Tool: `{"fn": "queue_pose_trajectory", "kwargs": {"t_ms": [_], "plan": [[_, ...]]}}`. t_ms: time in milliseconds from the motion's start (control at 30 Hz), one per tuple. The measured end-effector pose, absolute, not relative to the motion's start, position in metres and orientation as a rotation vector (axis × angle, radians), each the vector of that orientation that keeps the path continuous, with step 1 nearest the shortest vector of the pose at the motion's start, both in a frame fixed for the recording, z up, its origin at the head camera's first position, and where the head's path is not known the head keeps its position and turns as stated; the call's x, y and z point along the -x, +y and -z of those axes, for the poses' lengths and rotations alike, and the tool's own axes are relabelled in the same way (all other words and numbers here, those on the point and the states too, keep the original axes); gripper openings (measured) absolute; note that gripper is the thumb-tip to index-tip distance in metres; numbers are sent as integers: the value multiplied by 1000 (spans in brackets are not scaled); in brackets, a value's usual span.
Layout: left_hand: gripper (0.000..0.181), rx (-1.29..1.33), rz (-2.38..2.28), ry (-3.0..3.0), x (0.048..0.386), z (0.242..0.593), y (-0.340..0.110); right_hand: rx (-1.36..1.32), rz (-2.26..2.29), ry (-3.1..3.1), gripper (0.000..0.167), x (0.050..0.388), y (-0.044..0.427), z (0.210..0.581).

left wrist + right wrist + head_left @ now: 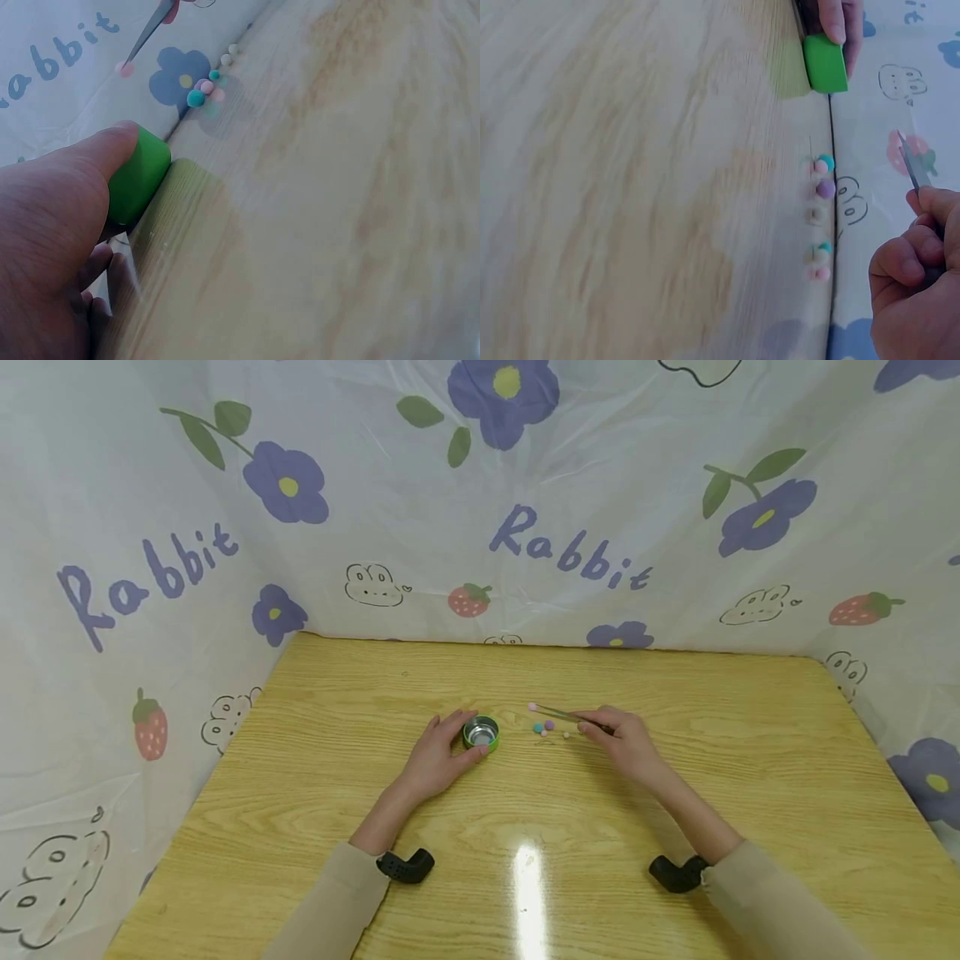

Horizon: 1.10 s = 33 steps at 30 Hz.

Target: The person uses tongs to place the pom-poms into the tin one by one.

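My left hand (435, 760) grips a small round green tin (481, 733) on the table, thumb on its near side and fingers on its far side. The tin has an open top and a shiny metal inside. My right hand (621, 745) holds metal tweezers (558, 713), their tips pointing left. At those tips, above the tabletop, is a small pink ball (124, 69). Below the tweezers several small balls lie loose, among them a teal ball (537, 727) and a purple ball (825, 188). Pink and whitish ones lie near them.
The wood-grained table (480, 827) ends at the back against a white curtain (420, 518) printed with flowers and rabbits. More of this cloth hangs at the left and right. Black devices (406, 866) sit on both wrists.
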State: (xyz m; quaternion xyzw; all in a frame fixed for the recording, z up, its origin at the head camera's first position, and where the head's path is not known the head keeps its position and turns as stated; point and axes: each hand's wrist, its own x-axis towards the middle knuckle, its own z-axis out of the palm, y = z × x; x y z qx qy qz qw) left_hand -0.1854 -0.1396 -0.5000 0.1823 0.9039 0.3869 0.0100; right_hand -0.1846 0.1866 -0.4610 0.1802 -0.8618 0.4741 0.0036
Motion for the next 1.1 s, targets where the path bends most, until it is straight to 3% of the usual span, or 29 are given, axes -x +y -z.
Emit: {"fn": "queue_pose_trajectory", "kwargs": {"t_ms": [500,1100], "plan": [[65,-567,-1207,2822,184,503,-139,-638,-1600,-2664,24,187,147,475],[64,-536,-1187,2815,185,496,-139,-668,-1577,-2654,24,186,137,477]]}}
